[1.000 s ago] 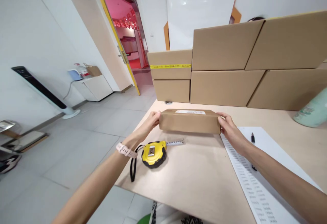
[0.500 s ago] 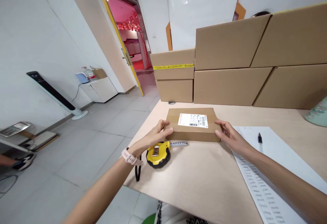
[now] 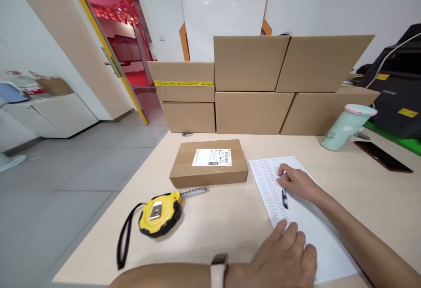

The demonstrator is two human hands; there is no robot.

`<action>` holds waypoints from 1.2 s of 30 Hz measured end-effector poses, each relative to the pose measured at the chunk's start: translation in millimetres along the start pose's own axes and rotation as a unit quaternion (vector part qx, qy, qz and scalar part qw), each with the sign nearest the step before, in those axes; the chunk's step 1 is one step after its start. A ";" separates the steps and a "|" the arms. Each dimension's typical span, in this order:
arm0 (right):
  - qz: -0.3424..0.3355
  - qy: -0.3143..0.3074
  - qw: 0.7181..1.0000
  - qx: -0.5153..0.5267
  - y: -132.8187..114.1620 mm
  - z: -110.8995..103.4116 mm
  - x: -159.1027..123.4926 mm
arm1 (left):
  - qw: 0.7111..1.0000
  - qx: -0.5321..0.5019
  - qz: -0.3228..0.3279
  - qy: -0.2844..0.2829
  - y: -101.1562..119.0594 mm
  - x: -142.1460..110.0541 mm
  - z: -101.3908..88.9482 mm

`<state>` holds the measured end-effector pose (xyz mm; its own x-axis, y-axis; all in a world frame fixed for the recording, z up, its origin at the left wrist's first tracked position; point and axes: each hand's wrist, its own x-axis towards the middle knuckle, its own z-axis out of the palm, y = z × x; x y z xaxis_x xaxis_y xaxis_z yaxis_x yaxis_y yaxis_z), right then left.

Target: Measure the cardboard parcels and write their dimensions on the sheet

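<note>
R hand (image 3: 297, 183) appears to pinch the pen (image 3: 284, 199), thumb and fingers closed, over the printed sheet (image 3: 316, 224) on the bench (image 3: 230, 222); L hand (image 3: 286, 253), loosely spread, lies on the sheet, gripping nothing. Prob. current step is pen pick-up; next move calls for firm grip w/o shifting the sheet.
</note>
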<state>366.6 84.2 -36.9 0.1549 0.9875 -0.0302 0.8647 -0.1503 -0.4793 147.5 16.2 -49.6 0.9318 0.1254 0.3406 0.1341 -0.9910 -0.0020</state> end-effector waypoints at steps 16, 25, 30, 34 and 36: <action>0.023 0.253 0.881 0.399 -5.0 -8.1 -15.3 | 0.988 -0.053 -0.078 -0.121 -40.7 37.7 1.2; 0.100 0.054 0.827 0.551 -14.9 17.2 -16.3 | 0.988 -0.064 -0.064 -0.129 -44.2 39.3 7.6; 0.073 0.140 0.871 0.464 -8.3 29.7 -19.7 | 0.990 -0.058 -0.054 -0.118 -45.5 38.0 11.5; 0.074 0.126 0.869 0.472 -4.8 33.1 -16.7 | 0.992 -0.059 -0.057 -0.098 -45.5 36.6 13.7; 0.090 0.141 0.874 0.455 -2.4 33.9 -14.2 | 0.991 -0.062 -0.062 -0.096 -44.9 35.9 13.8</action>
<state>346.2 72.2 -65.0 0.4725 0.8811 -0.0209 0.0952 -0.0746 -0.9927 179.6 65.8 -50.2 0.9593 0.2418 0.1457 0.2204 -0.9640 0.1488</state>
